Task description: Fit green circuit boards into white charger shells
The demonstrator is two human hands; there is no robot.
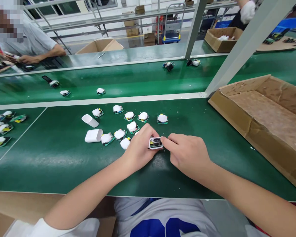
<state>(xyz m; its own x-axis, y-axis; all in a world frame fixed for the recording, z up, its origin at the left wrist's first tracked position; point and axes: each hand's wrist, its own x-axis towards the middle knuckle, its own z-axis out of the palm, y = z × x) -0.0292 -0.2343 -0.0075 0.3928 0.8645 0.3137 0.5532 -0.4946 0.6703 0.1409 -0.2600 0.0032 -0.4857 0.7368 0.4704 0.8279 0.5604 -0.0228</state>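
My left hand (141,144) is wrapped round a white plastic housing (152,146), its open end turned toward my right. Inside that end a circuit board with dark and yellow parts shows. The fingers of my right hand (185,149) are curled, and the thumb and forefinger touch the rim of the opening; whether they pinch anything I cannot make out. Left of my hands lie several circuit boards topped with white pads, one board (119,134) among them. Two white housings, one upright-looking (90,120) and one on its side (93,135), lie beyond these boards.
At right stands a shallow cardboard box (251,128). More boards (2,128) are heaped at the far left. Behind the white rail runs a green conveyor belt (138,80) carrying scattered boards. A grey post (244,42) rises at right. A co-worker (32,42) sits across.
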